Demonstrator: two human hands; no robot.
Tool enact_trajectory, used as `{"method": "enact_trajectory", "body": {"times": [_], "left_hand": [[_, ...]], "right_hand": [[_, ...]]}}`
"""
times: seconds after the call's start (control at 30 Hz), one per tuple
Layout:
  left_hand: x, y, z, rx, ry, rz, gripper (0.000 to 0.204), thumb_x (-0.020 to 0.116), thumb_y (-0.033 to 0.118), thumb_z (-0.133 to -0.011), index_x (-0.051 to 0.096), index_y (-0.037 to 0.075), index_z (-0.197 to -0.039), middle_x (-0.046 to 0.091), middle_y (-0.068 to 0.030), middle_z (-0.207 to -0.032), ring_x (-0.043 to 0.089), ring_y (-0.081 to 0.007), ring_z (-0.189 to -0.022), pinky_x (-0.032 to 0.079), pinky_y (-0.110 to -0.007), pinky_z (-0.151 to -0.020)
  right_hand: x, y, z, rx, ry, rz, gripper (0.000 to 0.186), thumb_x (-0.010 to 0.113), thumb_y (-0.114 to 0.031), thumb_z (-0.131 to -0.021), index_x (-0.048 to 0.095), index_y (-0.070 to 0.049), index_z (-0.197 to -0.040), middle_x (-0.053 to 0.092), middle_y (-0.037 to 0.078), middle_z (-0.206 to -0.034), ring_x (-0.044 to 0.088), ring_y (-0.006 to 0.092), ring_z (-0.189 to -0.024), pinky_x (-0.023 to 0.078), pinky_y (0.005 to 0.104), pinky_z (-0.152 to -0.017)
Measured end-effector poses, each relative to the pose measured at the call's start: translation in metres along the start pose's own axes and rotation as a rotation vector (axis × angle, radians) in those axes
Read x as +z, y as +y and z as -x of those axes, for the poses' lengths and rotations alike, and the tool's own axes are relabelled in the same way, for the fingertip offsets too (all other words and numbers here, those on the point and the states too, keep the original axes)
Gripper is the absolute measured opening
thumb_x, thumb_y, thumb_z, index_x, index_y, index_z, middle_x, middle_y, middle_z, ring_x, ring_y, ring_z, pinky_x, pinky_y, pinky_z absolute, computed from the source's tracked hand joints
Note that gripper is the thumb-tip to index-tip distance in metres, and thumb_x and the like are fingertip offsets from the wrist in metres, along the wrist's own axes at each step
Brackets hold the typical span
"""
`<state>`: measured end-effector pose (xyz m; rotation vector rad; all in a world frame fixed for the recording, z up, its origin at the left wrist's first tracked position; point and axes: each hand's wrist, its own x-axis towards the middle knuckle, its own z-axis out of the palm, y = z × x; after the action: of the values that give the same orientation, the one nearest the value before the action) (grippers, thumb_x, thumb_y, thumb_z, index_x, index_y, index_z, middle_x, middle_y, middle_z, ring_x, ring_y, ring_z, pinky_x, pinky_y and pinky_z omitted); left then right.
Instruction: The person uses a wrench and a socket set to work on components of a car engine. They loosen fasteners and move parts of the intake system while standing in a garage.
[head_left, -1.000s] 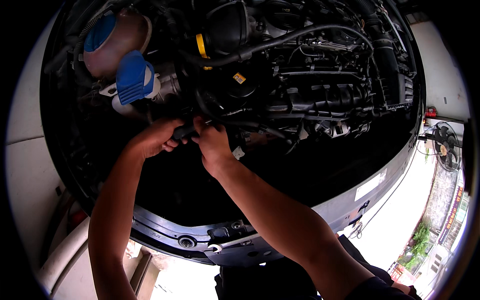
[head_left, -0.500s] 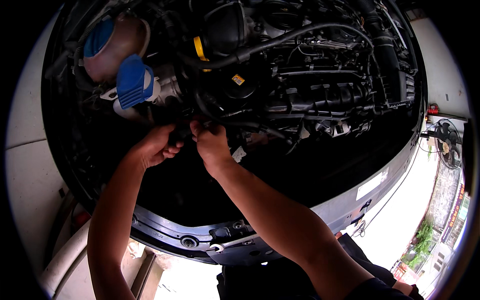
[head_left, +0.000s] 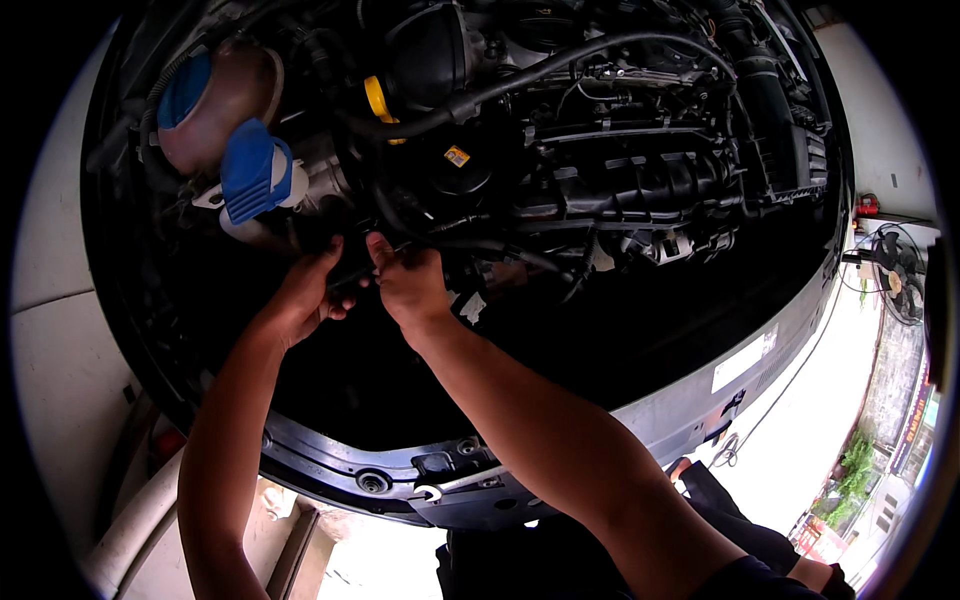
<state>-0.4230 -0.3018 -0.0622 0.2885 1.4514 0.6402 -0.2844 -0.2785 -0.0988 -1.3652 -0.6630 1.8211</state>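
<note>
Both of my hands are down in the front left of an open car engine bay, side by side among dark parts. My left hand [head_left: 305, 298] has its thumb raised and its fingers curled round a dark piece that I cannot make out in the shadow. Just to its right, my right hand [head_left: 412, 285] is closed, with thumb and forefinger pressed together close to a thin black hose [head_left: 470, 241]. Whatever they pinch is hidden. Beyond the left hand are a blue cap [head_left: 248, 180] and a pinkish, cloudy reservoir [head_left: 228, 122].
A yellow dipstick handle [head_left: 378, 98] stands behind my hands. The black engine [head_left: 630, 185] fills the right side. An open-end wrench [head_left: 435, 492] lies on the front crossmember [head_left: 330, 468], below my forearms. A fan [head_left: 905, 275] is at the far right.
My left thumb has lifted and now points upward, farther from the curled fingers. The right thumb and forefinger reach slightly up and left. The whole view has shifted a little.
</note>
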Motion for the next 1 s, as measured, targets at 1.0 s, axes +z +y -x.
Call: {"method": "enact_trajectory", "body": {"times": [1.0], "left_hand": [[0.054, 0.003, 0.015, 1.112, 0.720, -1.005, 0.018, 0.067, 0.015, -0.085, 0.064, 0.002, -0.097, 0.063, -0.0136, -0.103, 0.058, -0.0328, -0.099, 0.047, -0.039, -0.084]], "right_hand": [[-0.005, -0.003, 0.003, 0.053, -0.191, 0.025, 0.020, 0.054, -0.020, -0.101, 0.062, -0.003, -0.110, 0.065, 0.010, -0.096, 0.063, 0.0132, -0.083, 0.052, 0.0263, -0.070]]}}
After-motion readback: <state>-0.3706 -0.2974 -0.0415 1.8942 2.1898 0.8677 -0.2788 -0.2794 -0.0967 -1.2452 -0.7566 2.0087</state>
